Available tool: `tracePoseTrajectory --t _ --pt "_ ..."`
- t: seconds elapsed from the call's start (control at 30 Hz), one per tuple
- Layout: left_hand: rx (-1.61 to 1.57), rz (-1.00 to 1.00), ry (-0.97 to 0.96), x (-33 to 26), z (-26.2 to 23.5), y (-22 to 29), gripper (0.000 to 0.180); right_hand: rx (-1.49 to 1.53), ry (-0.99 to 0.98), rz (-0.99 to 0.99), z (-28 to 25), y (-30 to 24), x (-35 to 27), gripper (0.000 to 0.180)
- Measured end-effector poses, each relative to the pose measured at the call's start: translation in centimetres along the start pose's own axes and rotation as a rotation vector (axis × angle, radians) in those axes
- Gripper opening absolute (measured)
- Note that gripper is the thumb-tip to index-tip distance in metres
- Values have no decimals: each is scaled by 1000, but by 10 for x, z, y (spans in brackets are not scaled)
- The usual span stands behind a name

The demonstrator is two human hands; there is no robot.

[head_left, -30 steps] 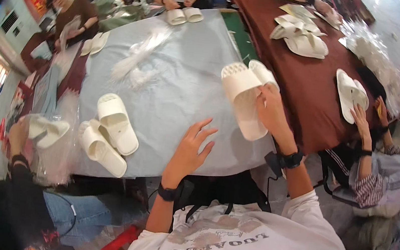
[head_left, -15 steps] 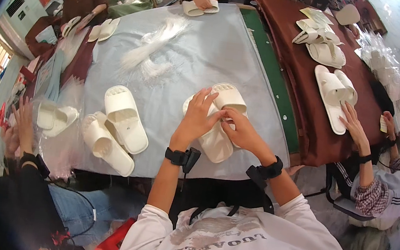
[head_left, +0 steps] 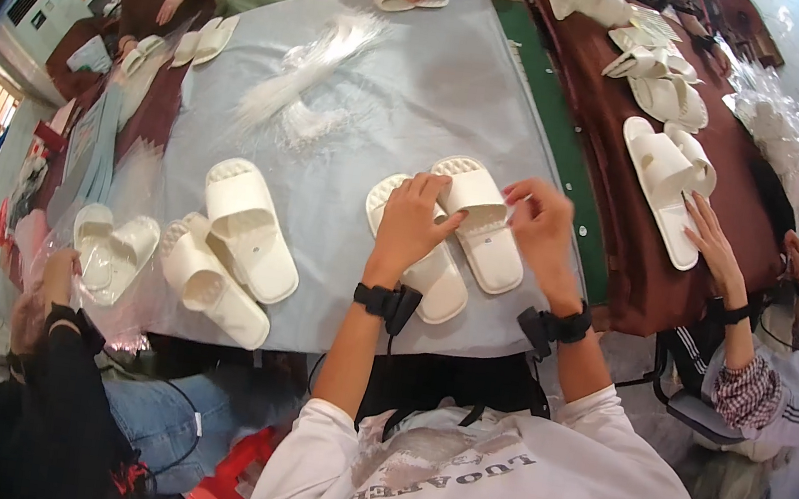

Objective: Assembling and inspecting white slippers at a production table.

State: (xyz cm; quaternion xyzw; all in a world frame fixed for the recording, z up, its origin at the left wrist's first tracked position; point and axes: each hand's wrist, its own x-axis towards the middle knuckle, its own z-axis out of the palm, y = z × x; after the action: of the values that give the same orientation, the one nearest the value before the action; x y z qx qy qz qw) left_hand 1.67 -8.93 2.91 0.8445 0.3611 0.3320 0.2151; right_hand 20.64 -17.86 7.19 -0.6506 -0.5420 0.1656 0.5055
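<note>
And here the left hand (head_left: 411, 223) lies across the strap of the left slipper (head_left: 438, 293), its grip spread with the thumb standing off the fingers, seemingly to steady it flat on the surface (head_left: 348, 177). The right hand (head_left: 542, 228) hovers, fingers curled, just beside the right slipper (head_left: 495, 260), and I can't tell whether that grip pinches anything; both toes point away, side by side, apparently matched as a pair.
</note>
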Motion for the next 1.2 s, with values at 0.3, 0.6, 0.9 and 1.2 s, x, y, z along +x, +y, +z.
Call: tracePoseTrajectory --t 0.3,0.6,0.9,1.2 --pt "-25 -57 -20 6 10 3 53 162 -249 32 12 37 114 14" --pt "-185 -3 -98 5 -9 1 61 375 -511 -27 88 123 135 21" --pt "-191 -389 62 48 -64 -82 23 810 -458 283 75 106 136 16" --pt "7 -283 88 68 -34 -127 18 833 -506 296 82 109 139 15"
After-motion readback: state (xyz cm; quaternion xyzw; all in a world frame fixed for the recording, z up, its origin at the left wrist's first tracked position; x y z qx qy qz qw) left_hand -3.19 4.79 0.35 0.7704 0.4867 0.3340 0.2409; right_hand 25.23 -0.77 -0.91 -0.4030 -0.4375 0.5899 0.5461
